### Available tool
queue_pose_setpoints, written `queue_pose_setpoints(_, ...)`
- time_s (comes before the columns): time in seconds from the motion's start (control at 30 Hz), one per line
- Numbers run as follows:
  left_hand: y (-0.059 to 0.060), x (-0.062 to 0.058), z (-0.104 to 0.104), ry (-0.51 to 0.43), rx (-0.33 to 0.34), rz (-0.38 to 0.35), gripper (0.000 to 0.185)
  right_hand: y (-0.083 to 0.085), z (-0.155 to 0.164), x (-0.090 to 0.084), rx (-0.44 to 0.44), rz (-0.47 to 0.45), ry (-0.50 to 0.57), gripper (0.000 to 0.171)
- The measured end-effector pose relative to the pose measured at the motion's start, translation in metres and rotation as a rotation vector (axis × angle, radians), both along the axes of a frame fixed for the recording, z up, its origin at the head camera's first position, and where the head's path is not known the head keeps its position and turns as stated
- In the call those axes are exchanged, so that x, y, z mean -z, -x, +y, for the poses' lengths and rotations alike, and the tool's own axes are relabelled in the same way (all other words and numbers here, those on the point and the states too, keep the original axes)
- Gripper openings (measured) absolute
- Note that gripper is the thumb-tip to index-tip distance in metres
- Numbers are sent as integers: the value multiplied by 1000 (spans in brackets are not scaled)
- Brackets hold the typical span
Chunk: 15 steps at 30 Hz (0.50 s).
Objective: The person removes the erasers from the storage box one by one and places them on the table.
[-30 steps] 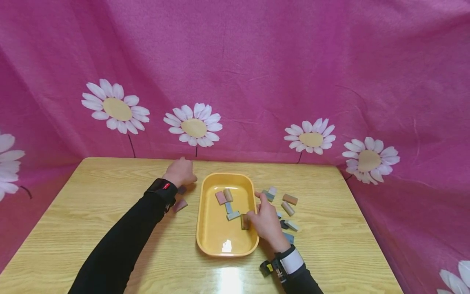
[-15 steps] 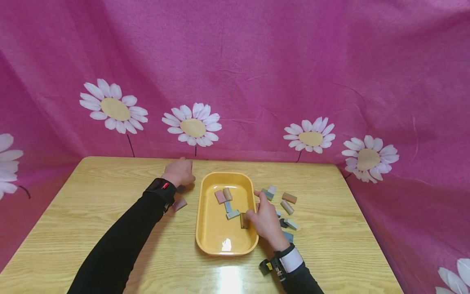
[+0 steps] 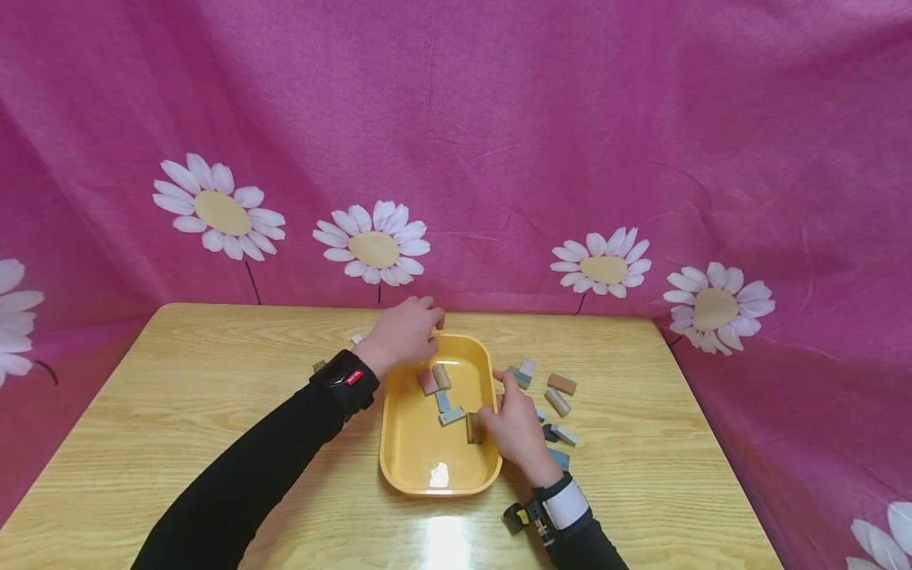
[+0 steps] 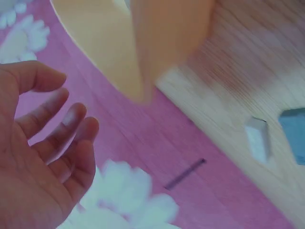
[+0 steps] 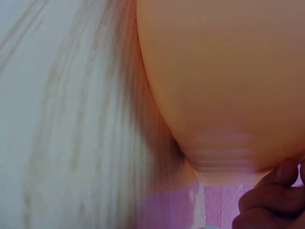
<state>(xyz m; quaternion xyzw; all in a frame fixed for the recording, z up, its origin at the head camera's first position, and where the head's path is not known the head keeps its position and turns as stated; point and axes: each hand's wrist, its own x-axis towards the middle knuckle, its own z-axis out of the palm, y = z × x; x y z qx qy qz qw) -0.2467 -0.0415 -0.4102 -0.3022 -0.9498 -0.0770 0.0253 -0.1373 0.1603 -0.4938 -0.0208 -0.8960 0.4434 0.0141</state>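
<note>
Brown block point(image 3: 473, 428) stands in the yellow tray point(image 3: 409, 451), pinched by your right hand point(image 3: 516, 431); your left hand point(image 3: 402, 336), fingers loose and empty, hovers over the tray's far rim

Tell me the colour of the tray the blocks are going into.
The tray is plain yellow-orange with no pattern; the head view shows it best.

Yellow tray point(image 3: 399, 443), pastel blocks point(image 3: 561, 385), pink daisy-print cloth point(image 3: 499, 142).
</note>
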Motion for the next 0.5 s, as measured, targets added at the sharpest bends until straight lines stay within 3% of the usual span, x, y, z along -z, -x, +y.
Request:
queue_pose_setpoints(0.13, -15, 7, 19, 84, 58, -29, 28, -1, 1, -1, -4, 4, -11, 63)
queue_pose_setpoints(0.37, -30, 21, 34, 263, -2, -195, 37, -2, 3, 2, -10, 8, -20, 62)
queue_pose_setpoints(0.5, -33, 30, 36, 285, -3, -230, 28, -2, 4, 2, -14, 5, -12, 61)
